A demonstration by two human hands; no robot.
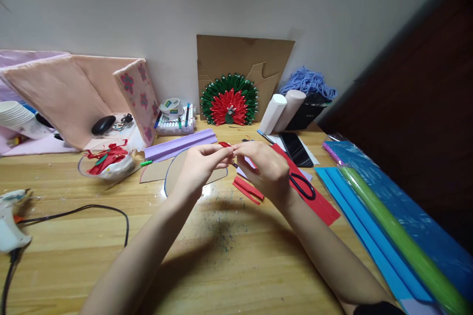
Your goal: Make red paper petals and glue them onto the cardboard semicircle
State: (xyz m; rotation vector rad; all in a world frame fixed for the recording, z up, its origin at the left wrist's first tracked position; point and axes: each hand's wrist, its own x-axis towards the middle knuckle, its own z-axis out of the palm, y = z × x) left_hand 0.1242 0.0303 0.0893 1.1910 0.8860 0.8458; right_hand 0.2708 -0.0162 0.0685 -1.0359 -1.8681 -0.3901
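Both hands meet above the middle of the wooden desk. My left hand pinches a small red paper strip between thumb and fingertips. My right hand is closed on the other end of the same strip, fingers curled. Under the hands lie a curved cardboard cut-out and two loose red strips. Black-handled scissors rest on a red sheet just right of my right wrist.
A green-and-red paper peacock fan leans on cardboard at the wall. A bowl of red scraps, purple folded paper, marker box, glue gun with cable, phone, white rolls, blue and green sheets surround.
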